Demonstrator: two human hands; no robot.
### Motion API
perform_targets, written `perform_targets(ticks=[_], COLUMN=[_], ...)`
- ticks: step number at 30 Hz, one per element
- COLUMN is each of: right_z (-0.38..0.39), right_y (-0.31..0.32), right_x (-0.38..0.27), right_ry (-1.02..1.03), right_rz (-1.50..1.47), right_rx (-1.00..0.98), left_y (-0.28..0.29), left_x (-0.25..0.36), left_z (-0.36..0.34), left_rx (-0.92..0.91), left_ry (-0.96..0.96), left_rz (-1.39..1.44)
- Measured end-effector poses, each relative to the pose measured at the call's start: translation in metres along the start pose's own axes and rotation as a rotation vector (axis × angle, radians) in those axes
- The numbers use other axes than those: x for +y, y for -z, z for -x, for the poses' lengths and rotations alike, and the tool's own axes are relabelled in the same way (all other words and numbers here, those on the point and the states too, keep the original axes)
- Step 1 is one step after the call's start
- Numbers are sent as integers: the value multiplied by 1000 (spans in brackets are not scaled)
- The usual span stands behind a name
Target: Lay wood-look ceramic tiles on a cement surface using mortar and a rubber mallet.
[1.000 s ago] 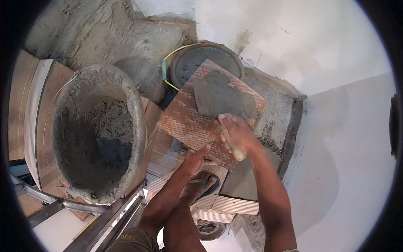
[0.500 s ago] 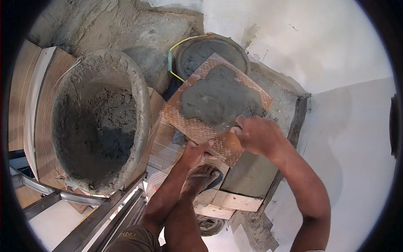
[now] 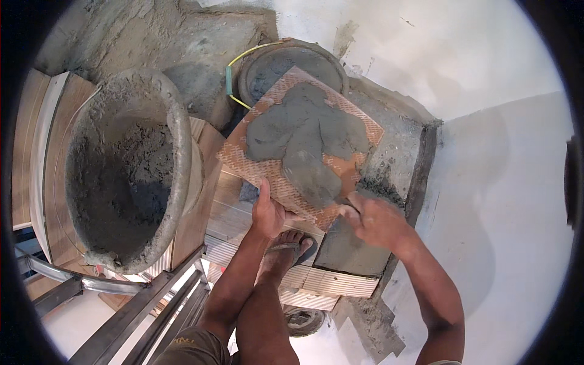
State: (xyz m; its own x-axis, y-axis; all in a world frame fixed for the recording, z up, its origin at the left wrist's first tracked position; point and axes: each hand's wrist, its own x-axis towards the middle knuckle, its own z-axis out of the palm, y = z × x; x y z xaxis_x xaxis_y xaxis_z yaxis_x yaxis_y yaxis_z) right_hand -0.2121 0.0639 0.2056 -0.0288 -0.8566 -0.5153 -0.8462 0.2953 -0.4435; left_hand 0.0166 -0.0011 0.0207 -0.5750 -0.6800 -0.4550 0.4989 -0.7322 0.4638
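A square tile [image 3: 240, 157] is held with its orange-brown, patterned underside facing up. Grey wet mortar [image 3: 304, 115] lies over its middle in broad, uneven lobes. Along the near left edge, my left hand [image 3: 269, 214] grips the tile, thumb on top and the other fingers beneath. My right hand [image 3: 378, 222] is closed round the handle of a trowel [image 3: 313, 182], at the tile's near right side. Mortar smears the trowel's blade, which rests on or just over the near part of the tile; its exact outline is hard to make out.
A big mortar-caked tub [image 3: 190, 131] stands at left, a bucket [image 3: 340, 68] with a yellow handle behind the tile. Grey mortar [image 3: 353, 250] covers a step beside my sandaled foot [image 3: 292, 248]. Metal railing [image 3: 121, 322] runs lower left; a white wall [image 3: 505, 201] rises at right.
The trowel and my right hand have drawn toward me, and the single mound of mortar now has a smoothed strip down its middle. My left thumb has turned to point away from me.
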Motion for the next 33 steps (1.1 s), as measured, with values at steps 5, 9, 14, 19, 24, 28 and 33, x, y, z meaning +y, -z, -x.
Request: perform_targets(ticks=[5, 9, 14, 19, 24, 28, 33], right_z=[4, -29, -53, 31, 57, 15, -20], right_y=[16, 59, 26, -33, -42, -28, 32], right_x=[50, 25, 56, 15, 19, 56, 81], right_ry=[-133, -334, 44, -63, -172, -225, -407], right_rz=[198, -228, -1, -88, 34, 289, -566], right_rx=[243, 91, 10, -4, 11, 370, 107], left_y=[3, -6, -11, 7, -10, 0, 7], left_x=[-7, -5, -16, -20, -5, -11, -16], left_z=[-4, -1, -6, -3, 2, -2, -9], left_rx=[-71, -27, 118, 124, 138, 148, 164], left_ry=[28, 29, -140, -143, -103, -106, -153], left_rz=[-26, -69, -50, 7, -43, -128, -151])
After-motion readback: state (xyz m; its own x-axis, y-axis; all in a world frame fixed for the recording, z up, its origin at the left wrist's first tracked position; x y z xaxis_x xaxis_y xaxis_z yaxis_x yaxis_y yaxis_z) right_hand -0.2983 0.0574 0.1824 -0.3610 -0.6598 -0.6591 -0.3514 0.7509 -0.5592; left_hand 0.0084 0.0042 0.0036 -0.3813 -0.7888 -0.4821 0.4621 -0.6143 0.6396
